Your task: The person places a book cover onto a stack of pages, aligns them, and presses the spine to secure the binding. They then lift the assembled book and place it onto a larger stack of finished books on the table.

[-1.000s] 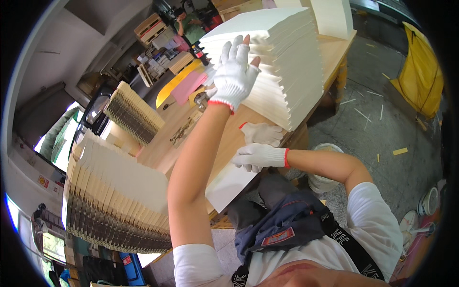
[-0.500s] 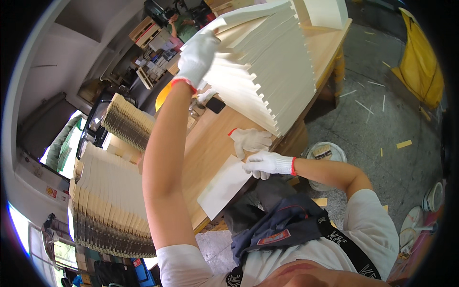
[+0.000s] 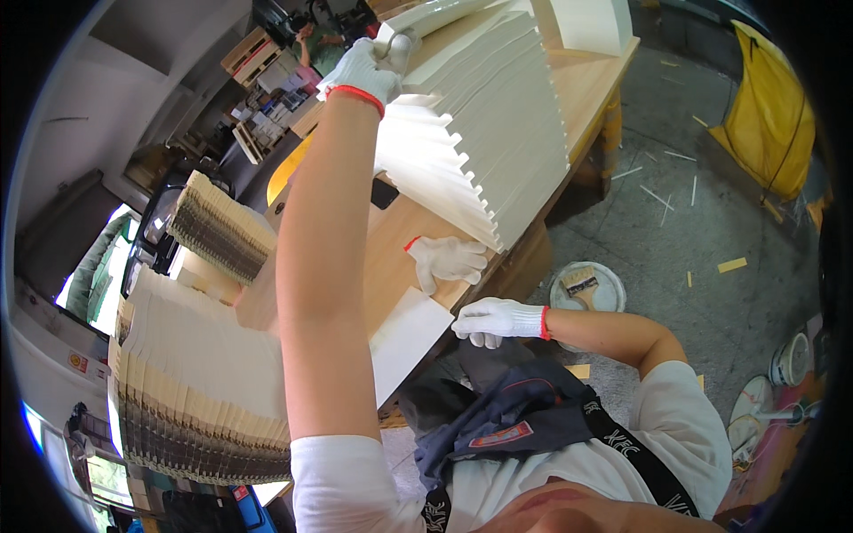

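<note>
My left hand (image 3: 369,73), in a white knit glove with a red cuff, reaches to the far end of the table. Its fingers bend round the near end of a curled white sheet or roll (image 3: 435,16); what lies between them is hidden. Just below is a fanned stack of white sheets (image 3: 498,115). My right hand (image 3: 499,320), also gloved, is low at the table's front edge. Its fingers are curled together at the corner of a flat white sheet (image 3: 410,333); whether they grip it is hidden. A loose white glove (image 3: 449,263) lies between sheet and stack.
Layered stacks (image 3: 209,355) of pale, dark-edged pieces stand at the left. A dark phone (image 3: 384,194) lies partly behind my left arm. Below the table's right edge stands a white bucket (image 3: 604,282) with a brush (image 3: 582,282). A yellow bag (image 3: 769,115) hangs at the right.
My left hand has moved slightly farther out, to the end of the curled white piece. My right hand has slid right, off the flat sheet to its corner. The view has shifted a little.
</note>
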### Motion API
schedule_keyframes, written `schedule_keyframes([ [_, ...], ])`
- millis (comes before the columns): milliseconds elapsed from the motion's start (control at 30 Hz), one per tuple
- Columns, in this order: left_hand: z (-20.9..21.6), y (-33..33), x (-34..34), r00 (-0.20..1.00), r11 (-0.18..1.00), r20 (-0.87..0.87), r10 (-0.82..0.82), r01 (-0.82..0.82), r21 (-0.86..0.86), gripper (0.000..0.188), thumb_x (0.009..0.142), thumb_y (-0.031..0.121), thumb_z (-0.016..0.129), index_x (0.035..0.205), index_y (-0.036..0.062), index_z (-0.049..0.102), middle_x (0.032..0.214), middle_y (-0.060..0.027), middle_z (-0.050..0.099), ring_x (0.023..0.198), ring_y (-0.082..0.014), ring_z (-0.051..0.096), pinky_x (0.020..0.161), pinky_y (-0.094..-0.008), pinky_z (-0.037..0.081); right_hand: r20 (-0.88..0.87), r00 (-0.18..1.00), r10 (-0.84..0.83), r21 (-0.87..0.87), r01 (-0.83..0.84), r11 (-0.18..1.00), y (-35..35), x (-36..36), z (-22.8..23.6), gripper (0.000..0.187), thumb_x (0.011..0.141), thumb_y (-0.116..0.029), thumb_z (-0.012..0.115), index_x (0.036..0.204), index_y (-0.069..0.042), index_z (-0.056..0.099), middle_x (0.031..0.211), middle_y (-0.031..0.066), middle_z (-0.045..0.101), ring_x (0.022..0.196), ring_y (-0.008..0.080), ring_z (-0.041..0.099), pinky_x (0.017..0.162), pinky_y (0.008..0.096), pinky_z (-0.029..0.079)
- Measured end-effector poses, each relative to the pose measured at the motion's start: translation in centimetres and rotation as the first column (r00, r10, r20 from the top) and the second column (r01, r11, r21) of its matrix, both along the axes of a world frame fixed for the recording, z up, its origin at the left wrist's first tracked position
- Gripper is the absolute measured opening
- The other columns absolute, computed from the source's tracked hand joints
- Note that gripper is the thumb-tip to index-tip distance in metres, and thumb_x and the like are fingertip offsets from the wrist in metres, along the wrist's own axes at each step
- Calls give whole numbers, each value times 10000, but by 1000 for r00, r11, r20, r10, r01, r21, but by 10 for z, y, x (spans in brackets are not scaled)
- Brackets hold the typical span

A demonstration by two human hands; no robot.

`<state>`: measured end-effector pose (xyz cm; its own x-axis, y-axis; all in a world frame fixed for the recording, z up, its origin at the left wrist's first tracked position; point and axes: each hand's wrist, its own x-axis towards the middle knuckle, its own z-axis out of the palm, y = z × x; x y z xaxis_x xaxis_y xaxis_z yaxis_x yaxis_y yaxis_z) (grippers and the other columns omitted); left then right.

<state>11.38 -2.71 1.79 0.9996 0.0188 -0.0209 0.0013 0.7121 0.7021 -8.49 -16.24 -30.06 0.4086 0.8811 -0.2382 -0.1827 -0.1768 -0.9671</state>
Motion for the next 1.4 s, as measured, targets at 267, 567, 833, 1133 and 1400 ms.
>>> schedule_keyframes([
  [267,-7,1,2,992,963,-31,126,-130,-237,177,959,52,537,1105,-45,515,1111,-203,642,932,-279,692,754,-256,623,37,999,-2,-8,2,1000,6,-9,14,361,1016,-400,545,1048,-57,649,789,25,613,680,113,588,616,263,498],
  [567,-59,165,-85,936,927,110,-335,349,-138,379,1020,177,493,1340,-24,514,1339,-275,556,672,-127,661,537,-191,569,-132,984,-115,-74,106,992,-3,37,7,230,998,-312,584,1024,-98,667,708,-1,587,545,81,539,469,224,417],
  [833,-196,327,-306,999,980,-34,32,-25,197,455,1000,337,533,1362,62,523,1113,-103,698,695,-137,674,465,-239,536,-699,627,-344,63,533,844,98,80,87,627,1005,-574,443,1242,-9,576,705,35,585,582,157,569,503,236,465],
  [1133,-312,300,-370,646,773,-517,561,-187,606,412,940,184,592,1329,55,554,1059,-91,682,759,-198,660,582,-295,518,218,975,-28,-192,71,979,175,121,4,566,819,-444,735,1206,-34,685,1195,118,671,1111,200,568,910,355,442],
  [1400,-330,281,-366,687,625,-398,608,-105,774,478,953,157,586,1400,16,491,1211,-125,655,986,-218,683,752,-358,581,596,790,144,-379,118,918,195,120,5,551,898,-543,579,1102,-39,671,931,107,686,874,197,634,742,374,480],
])
